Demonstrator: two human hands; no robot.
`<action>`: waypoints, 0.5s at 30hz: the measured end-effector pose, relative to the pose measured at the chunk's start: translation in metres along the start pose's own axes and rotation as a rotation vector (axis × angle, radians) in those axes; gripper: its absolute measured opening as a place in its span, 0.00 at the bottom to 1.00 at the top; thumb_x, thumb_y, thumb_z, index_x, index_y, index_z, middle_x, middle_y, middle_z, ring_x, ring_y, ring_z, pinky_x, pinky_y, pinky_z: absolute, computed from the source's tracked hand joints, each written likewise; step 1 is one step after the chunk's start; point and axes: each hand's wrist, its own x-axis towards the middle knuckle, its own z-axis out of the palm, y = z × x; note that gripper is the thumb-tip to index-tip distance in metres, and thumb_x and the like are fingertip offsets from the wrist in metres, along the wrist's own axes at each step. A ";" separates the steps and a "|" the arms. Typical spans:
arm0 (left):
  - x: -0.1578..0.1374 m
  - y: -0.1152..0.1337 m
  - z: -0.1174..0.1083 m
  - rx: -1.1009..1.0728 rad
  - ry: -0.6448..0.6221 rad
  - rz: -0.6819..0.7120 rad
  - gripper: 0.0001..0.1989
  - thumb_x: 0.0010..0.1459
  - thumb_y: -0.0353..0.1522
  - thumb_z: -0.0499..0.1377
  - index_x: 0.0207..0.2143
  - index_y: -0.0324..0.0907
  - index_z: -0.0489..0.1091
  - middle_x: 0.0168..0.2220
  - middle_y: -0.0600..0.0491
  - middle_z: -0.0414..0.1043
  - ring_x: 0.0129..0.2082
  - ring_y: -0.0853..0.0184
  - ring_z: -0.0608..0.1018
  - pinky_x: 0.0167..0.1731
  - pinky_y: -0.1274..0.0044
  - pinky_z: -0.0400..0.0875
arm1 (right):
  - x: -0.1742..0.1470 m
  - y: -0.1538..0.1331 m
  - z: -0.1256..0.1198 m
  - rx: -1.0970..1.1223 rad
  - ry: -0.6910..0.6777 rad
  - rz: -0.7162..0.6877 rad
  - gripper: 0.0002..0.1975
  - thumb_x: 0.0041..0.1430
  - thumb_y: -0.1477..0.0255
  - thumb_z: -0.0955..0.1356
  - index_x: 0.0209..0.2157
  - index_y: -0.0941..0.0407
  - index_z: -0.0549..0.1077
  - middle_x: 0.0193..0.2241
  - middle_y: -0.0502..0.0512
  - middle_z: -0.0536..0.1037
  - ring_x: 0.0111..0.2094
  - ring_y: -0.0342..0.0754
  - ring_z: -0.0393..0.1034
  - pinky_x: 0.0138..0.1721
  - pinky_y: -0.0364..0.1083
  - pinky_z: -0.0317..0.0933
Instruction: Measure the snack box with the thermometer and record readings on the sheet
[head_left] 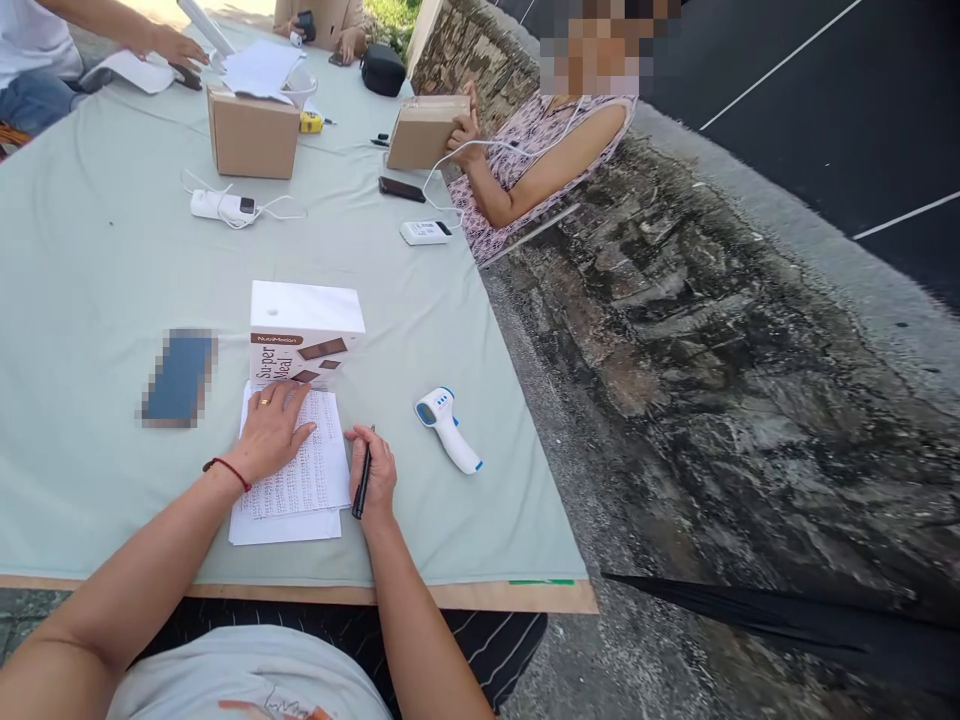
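Note:
My left hand (274, 430) lies flat with its fingers apart on a small stack of printed sheets (322, 480), its fingertips near the base of a white box (307, 310) with brown bars pictured on it. A black pen (362, 490) is gripped in my right hand (379, 470), which rests at the right edge of the sheets. To the right of that hand, a white and blue infrared thermometer (450, 430) lies on the cloth. A phone (180, 378), blurred over, lies left of the box.
A pale green cloth (97, 400) covers the table. Farther back are a cardboard box (255, 135) with papers on top, white corded devices (223, 207) and a black case (382, 70). At the right, a person holds another cardboard box (424, 130); two more people are at the far end.

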 end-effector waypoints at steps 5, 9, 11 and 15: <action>0.002 -0.007 0.001 -0.032 0.093 -0.021 0.25 0.67 0.35 0.45 0.64 0.37 0.57 0.61 0.39 0.62 0.62 0.51 0.62 0.60 0.57 0.52 | -0.001 0.006 -0.003 0.088 -0.066 0.043 0.17 0.67 0.60 0.59 0.44 0.55 0.73 0.38 0.56 0.80 0.43 0.52 0.72 0.49 0.52 0.62; 0.003 -0.009 0.001 -0.046 0.110 -0.012 0.25 0.68 0.34 0.45 0.65 0.39 0.57 0.62 0.40 0.61 0.64 0.51 0.60 0.61 0.54 0.49 | -0.001 0.004 -0.005 0.140 -0.099 0.055 0.18 0.66 0.58 0.60 0.44 0.56 0.72 0.38 0.55 0.80 0.44 0.51 0.72 0.51 0.51 0.61; 0.002 -0.009 0.001 -0.049 0.117 0.008 0.24 0.67 0.34 0.47 0.63 0.39 0.59 0.62 0.40 0.62 0.63 0.51 0.60 0.61 0.54 0.51 | -0.001 0.003 -0.005 0.144 -0.116 0.049 0.18 0.66 0.58 0.60 0.43 0.56 0.72 0.38 0.55 0.80 0.44 0.51 0.72 0.51 0.51 0.61; 0.000 -0.006 0.007 -0.033 0.085 0.082 0.20 0.66 0.36 0.51 0.58 0.39 0.66 0.61 0.40 0.63 0.62 0.51 0.62 0.61 0.55 0.55 | 0.000 0.004 -0.005 0.118 -0.133 0.032 0.18 0.66 0.59 0.60 0.43 0.56 0.72 0.35 0.54 0.80 0.41 0.51 0.73 0.49 0.51 0.62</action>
